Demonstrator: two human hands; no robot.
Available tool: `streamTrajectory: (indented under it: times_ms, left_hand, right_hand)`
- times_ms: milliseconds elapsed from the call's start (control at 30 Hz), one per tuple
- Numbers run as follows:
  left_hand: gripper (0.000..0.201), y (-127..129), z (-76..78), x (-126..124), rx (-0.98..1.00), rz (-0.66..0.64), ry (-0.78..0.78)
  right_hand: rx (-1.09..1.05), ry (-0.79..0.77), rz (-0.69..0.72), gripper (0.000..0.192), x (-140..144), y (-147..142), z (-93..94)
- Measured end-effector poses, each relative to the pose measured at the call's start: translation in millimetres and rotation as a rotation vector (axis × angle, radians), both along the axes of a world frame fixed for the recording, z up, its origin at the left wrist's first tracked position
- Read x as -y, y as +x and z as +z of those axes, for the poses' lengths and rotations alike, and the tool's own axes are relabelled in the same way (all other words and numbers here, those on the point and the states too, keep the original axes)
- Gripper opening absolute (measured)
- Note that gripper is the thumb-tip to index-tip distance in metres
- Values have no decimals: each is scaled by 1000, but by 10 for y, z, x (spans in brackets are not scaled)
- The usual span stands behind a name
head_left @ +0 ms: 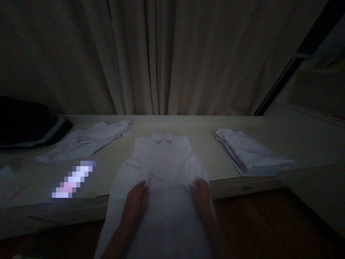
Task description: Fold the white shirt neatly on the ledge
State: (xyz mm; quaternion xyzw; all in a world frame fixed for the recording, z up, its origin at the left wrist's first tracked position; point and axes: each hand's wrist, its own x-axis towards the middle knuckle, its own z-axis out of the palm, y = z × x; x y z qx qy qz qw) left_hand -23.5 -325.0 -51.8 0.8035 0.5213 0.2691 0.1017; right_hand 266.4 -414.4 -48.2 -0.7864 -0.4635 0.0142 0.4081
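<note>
A white collared shirt (164, 162) lies in front of me, its collar toward the curtain and its lower part hanging over the table's front edge. At the left side of the shirt, my left hand (137, 201) has its fingers closed on the cloth. My right hand (201, 196) grips the opposite side at about the same height; its fingers are slightly blurred. Between the two hands the fabric spans fairly flat. Dim light hides the finer folds.
A stack of folded white clothes (248, 153) sits to the right on the white table (207, 129). Another white garment (91, 140) lies loosely at the left, beside a dark bag-like object (24, 122). A lit, pixelated screen (74, 180) is nearer. Beige curtains (205, 57) hang behind.
</note>
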Motion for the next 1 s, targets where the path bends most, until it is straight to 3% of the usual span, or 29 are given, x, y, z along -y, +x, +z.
streamTrajectory:
  times_ms: [133, 233, 300, 400, 533, 700, 833, 900, 1000]
  left_hand:
    - [33, 15, -257, 49, -117, -94, 42]
    - [38, -62, -183, 40, -36, -62, -8]
    - [38, -166, -53, 6, 71, 11, -56]
    - [41, -367, 111, -67, 246, 234, -15]
    - [55, -516, 71, -117, 209, 456, -39]
    - [47, -499, -218, -123, -134, 291, -98]
    - [45, -537, -298, -152, -241, 242, -57]
    - [45, -563, -299, -166, -269, 228, -44]
    - [45, -585, -309, -182, -290, 219, -23]
  right_hand:
    - [20, 1, 9, 12, 6, -4, 18]
    - [52, 16, 22, 12, 5, 0, 8]
    - [62, 19, 25, 11, 4, 6, 6]
    - [52, -13, 31, 10, -3, 13, 20]
    - [42, -39, 35, 11, -8, 3, 10]
    - [-83, 13, 28, 19, -19, 29, -21]
    - [-306, 81, -61, 29, -211, -51, 236]
    - [-231, 160, -38, 25, -399, -234, 414]
    - [59, 248, 146, 18, -717, -663, 513]
